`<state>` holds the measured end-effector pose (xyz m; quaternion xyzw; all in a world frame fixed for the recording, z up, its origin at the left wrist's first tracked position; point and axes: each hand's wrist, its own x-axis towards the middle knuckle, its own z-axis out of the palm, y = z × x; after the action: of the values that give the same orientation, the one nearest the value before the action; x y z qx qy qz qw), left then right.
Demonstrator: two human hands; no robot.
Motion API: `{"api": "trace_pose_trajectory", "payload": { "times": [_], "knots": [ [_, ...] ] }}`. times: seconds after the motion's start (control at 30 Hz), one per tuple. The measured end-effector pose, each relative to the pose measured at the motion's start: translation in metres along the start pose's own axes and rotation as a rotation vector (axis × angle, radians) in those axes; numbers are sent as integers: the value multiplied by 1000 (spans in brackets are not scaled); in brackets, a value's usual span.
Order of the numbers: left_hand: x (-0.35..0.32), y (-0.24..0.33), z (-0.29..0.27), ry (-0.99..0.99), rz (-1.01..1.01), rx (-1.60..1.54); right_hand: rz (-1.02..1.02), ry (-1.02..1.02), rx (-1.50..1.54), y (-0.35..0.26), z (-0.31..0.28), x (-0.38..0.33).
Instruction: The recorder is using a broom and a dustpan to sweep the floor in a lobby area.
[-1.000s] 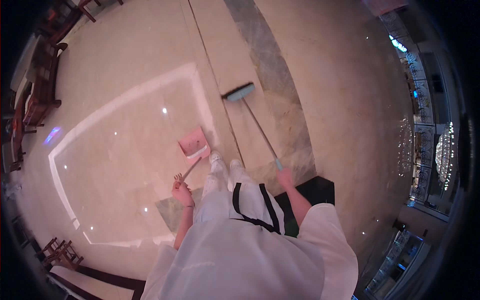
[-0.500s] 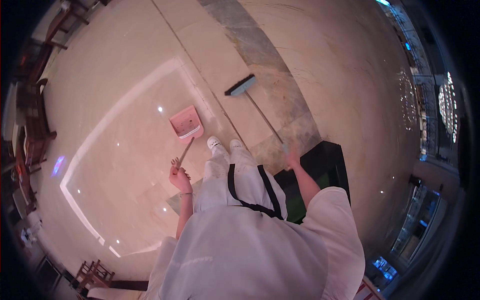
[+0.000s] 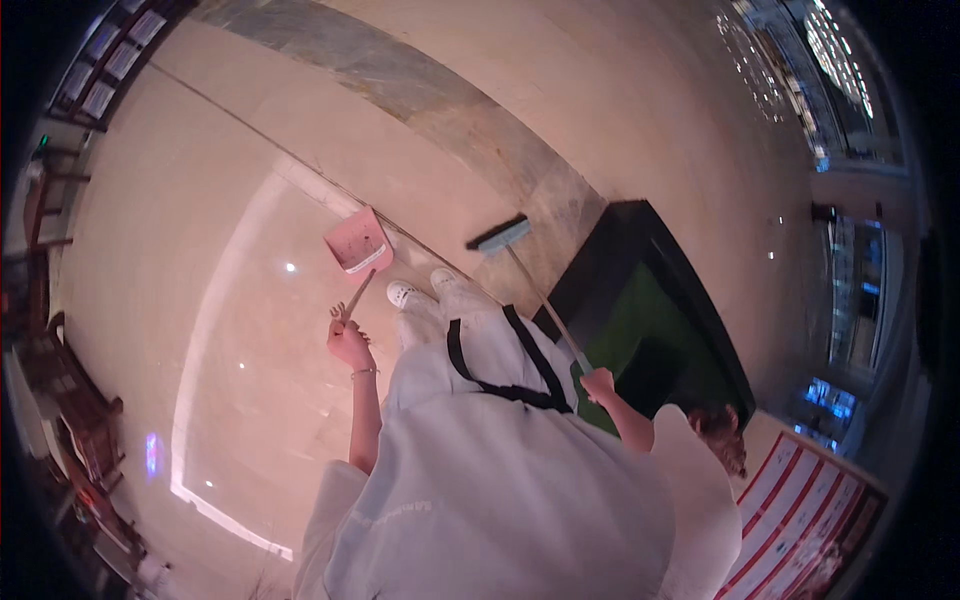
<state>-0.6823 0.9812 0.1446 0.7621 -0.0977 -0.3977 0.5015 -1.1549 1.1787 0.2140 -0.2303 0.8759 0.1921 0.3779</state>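
My left hand [image 3: 349,343] is closed around the thin handle of a pink dustpan [image 3: 358,243]. The pan is ahead of my left foot, its open side turned away from me, and dark specks show inside it. At my right side, my right hand [image 3: 598,386] grips the upper end of a long-handled broom [image 3: 503,236]. Its head is light blue-grey with dark bristles, ahead and to the right of my white shoes. Whether the bristles touch the floor I cannot tell.
Close on my right lies a dark-framed green panel [image 3: 640,320]. A grey stone band [image 3: 430,110] crosses the shiny beige floor. Dark wooden chairs [image 3: 85,385] line the left side, and a shelf [image 3: 110,60] stands far left. A red-and-white striped board [image 3: 790,510] is at lower right.
My view has turned to the right, bringing more of the green panel into sight. The broom head is nearer my feet, and my right hand has come back toward my body.
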Motion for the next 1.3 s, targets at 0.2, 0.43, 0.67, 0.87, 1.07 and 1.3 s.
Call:
{"api": "trace_pose_trajectory", "payload": {
  "times": [0.2, 0.43, 0.67, 0.87, 1.07, 1.3],
  "knots": [
    [15, 16, -63, -49, -49, 6, -272, 81, -19, 9, 168, 38],
    [70, -37, -87, -186, 160, 181, -333, 31, 230, -47, 259, 97],
    [84, -65, -91, -224, 184, 222, 102, -89, 927, -155, 192, 57],
    [105, -74, -80, -151, 146, 191, 243, -6, 983, -170, 159, 129],
    [59, -24, -37, -144, 151, 261, 257, 73, 946, -162, 78, 157],
    [9, 11, -8, -11, 57, 212, -28, 237, 324, -132, 40, 147]
  ]
}}
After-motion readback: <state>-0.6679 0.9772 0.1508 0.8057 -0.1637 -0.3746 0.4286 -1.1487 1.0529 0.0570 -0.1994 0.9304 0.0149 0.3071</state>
